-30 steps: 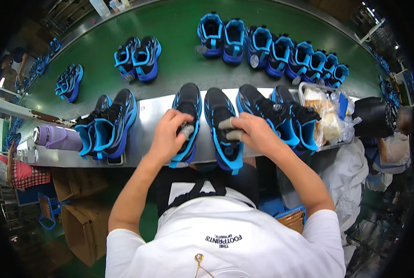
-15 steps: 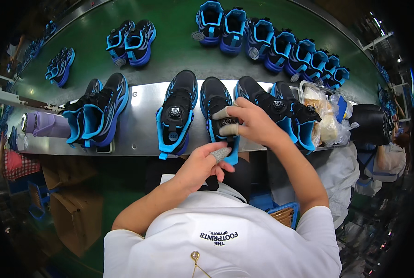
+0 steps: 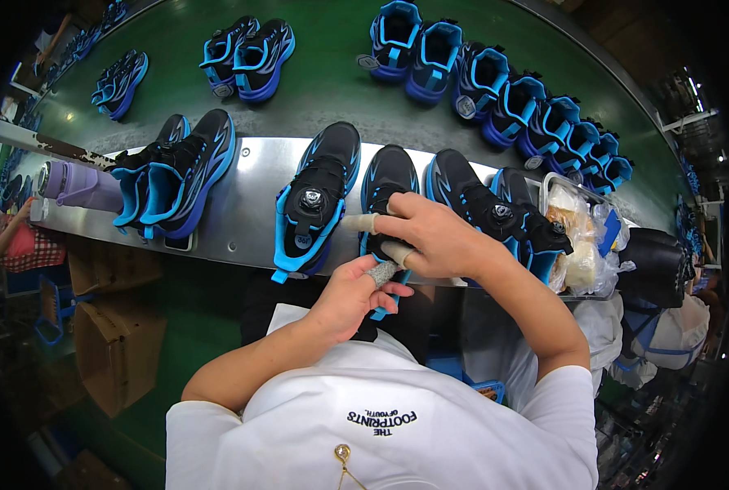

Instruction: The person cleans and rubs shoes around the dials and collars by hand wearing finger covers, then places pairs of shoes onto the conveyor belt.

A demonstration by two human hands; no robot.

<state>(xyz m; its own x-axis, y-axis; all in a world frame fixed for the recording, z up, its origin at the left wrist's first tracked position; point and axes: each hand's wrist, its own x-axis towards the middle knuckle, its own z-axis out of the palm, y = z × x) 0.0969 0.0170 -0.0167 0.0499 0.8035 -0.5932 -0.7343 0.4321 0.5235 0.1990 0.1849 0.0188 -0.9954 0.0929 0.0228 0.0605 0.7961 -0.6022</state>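
Note:
A black shoe with bright blue lining [image 3: 390, 170] lies in front of me, toe pointing away, its opening mostly covered by my hands. My left hand [image 3: 350, 300] is closed around its heel end, a grey wrap on one finger. Over the shoe's middle, my right hand [image 3: 434, 238] has fingers stretched apart, beige covers on two of them; one covered fingertip meets the grey-wrapped finger. What its thumb touches is hidden. Just left stands a matching shoe [image 3: 325, 184] with a round dial on its tongue. Another pair [image 3: 462, 181] stands right of my right hand.
A metal ledge [image 3: 254, 188] carries the shoes, a pair [image 3: 193, 175] and a lilac bottle [image 3: 91, 184] at left, and a clear tray [image 3: 581, 286] of plastic-wrapped items at right. Beyond, a green surface [image 3: 315, 73] holds more shoes, including a row [image 3: 515, 106]. Cardboard boxes [image 3: 119, 351] stand lower left.
My right hand has moved left and nearer, its fingers shifting from the shoe's dial area toward my left hand. The view has shifted slightly. My left hand remains at the heel.

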